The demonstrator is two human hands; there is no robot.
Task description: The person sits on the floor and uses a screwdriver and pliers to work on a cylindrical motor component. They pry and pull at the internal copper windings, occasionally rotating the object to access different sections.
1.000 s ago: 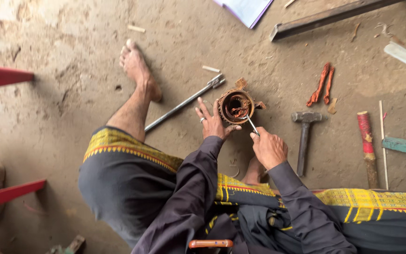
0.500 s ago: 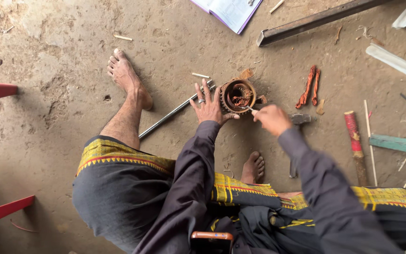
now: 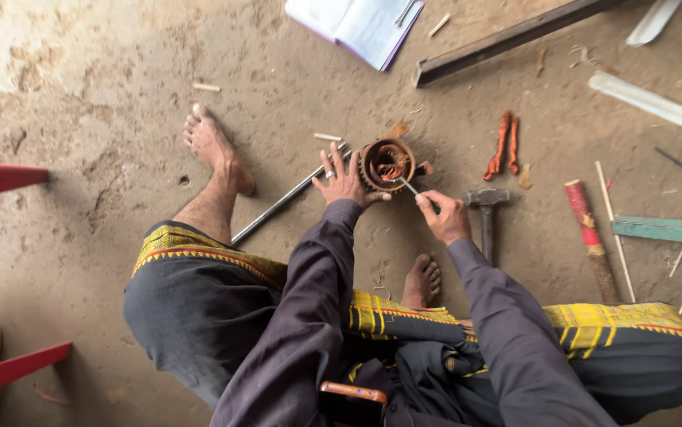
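Observation:
A round metal motor stator (image 3: 387, 164) with copper windings inside stands on the dirt floor in front of me. My left hand (image 3: 345, 181) presses flat against its left side, fingers spread, a ring on one finger. My right hand (image 3: 442, 215) grips a thin metal tool (image 3: 409, 186) whose tip reaches into the stator's opening. Both arms are in dark long sleeves. I sit on the floor with bare feet, one leg stretched to the left.
A hammer (image 3: 486, 212) lies just right of my right hand. A long metal rod (image 3: 284, 202) lies left of the stator. Copper wire bundles (image 3: 504, 145), a red-handled tool (image 3: 587, 231), a notebook (image 3: 357, 25), a steel bar (image 3: 507, 38) and red stool legs (image 3: 1, 179) lie around.
The view has shifted a little. My right hand pulled back slightly toward me while keeping the tool in the stator. My left hand stays on the stator.

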